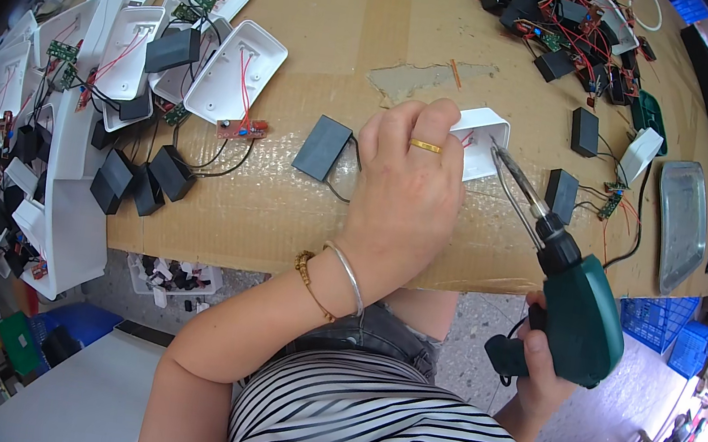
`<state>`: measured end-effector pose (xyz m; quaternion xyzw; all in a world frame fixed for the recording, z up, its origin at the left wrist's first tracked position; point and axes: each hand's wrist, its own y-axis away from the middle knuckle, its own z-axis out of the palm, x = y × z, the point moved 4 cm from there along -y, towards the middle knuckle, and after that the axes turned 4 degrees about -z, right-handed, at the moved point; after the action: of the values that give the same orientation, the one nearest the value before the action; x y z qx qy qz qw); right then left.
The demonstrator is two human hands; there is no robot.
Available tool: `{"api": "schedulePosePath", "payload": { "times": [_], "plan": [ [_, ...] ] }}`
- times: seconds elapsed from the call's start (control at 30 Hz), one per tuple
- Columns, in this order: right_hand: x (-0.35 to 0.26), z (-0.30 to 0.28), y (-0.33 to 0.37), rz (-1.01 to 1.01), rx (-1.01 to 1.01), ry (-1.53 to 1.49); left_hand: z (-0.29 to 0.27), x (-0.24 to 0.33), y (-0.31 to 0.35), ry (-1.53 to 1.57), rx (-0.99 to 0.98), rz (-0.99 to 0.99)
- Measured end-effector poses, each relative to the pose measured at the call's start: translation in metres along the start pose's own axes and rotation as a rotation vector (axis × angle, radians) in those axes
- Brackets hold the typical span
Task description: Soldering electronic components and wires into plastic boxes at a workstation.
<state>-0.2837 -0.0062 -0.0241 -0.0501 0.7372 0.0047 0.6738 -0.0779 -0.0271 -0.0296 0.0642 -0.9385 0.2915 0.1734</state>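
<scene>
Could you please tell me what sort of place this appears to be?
Probably a small electronics assembly workshop. The right hand holds a green soldering gun, white plastic housings with red wires pile up with black rectangular blocks, and the bench is covered in brown cardboard.

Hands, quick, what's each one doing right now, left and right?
Left hand: closed over the white plastic casing, holding it down on the cardboard-covered table.
Right hand: closed around the green soldering gun, tip at the casing.
</scene>
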Motion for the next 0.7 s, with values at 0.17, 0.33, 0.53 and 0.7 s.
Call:
{"api": "schedulePosePath", "payload": {
  "times": [0.17, 0.33, 0.53, 0.7],
  "plan": [
    [-0.007, -0.009, 0.002, -0.021, 0.06, 0.01, -0.001, 0.001, 0.0, -0.002, 0.002, 0.003],
    [-0.003, -0.014, 0.003, -0.021, 0.041, -0.025, -0.001, 0.002, 0.0, -0.025, -0.013, -0.004],
    [-0.001, -0.015, 0.004, 0.019, 0.028, -0.045, -0.002, 0.002, -0.001, -0.018, -0.037, -0.029],
    [-0.003, -0.017, 0.006, 0.021, 0.035, -0.073, 0.0, -0.001, 0.001, 0.049, 0.013, -0.023]
  ]
}}
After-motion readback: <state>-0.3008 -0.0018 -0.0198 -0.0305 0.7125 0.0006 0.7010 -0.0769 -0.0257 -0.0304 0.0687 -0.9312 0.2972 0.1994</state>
